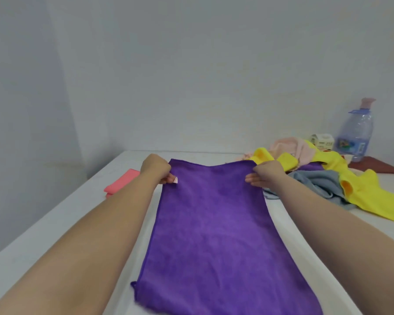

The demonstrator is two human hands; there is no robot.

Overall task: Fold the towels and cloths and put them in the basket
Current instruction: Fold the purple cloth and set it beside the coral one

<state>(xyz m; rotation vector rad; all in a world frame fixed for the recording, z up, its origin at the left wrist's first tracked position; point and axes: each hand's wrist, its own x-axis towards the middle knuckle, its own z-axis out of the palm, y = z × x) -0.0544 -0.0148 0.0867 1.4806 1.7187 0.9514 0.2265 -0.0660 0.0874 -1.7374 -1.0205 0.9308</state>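
Note:
A purple towel (214, 228) stretches from near the bottom of the view toward the far side of the white table (55, 223). My left hand (156, 168) pinches its far left corner, and my right hand (265, 175) pinches its far right corner. Both far corners are lifted slightly off the table. To the right lies a heap of unfolded cloths: a yellow one (359, 189), a grey one (319, 185), a pale pink one (291, 146) and a bit of another purple one (312, 166). A folded coral cloth (121, 183) lies at the left. No basket is in view.
A large clear water bottle (355, 135) with a pink pump stands at the back right, next to a small white carton (323, 140). A dark red cloth (378, 165) lies flat beside the bottle. A plain wall rises behind the table's far edge.

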